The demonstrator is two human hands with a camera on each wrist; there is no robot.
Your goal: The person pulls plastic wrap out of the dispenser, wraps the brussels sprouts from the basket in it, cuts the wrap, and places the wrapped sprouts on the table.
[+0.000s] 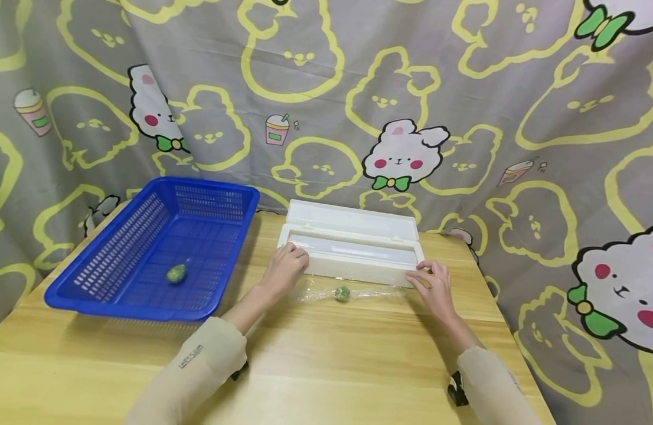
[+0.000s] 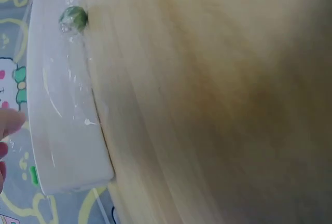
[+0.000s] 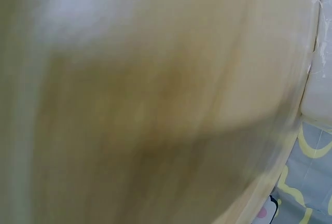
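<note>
A long white cling film box (image 1: 358, 265) stands at the back of the table with its lid (image 1: 353, 219) raised. My left hand (image 1: 286, 267) is at the box's left end, fingers curled, pinching the film's edge. At the right front corner, my right hand (image 1: 434, 284) pinches the film between thumb and fingers. A small round green vegetable (image 1: 342, 293) lies before the box, inside crinkled clear cling film (image 1: 376, 293) stretching to both sides. The left wrist view shows the wrapped vegetable (image 2: 73, 18) beside the box's white front (image 2: 67, 115). The right wrist view mostly shows table.
To the left stands a blue plastic basket (image 1: 236, 236) with perforated sides, holding another green vegetable (image 1: 176, 273). A patterned grey curtain (image 1: 316, 59) hangs behind and around the wooden table (image 1: 326, 366).
</note>
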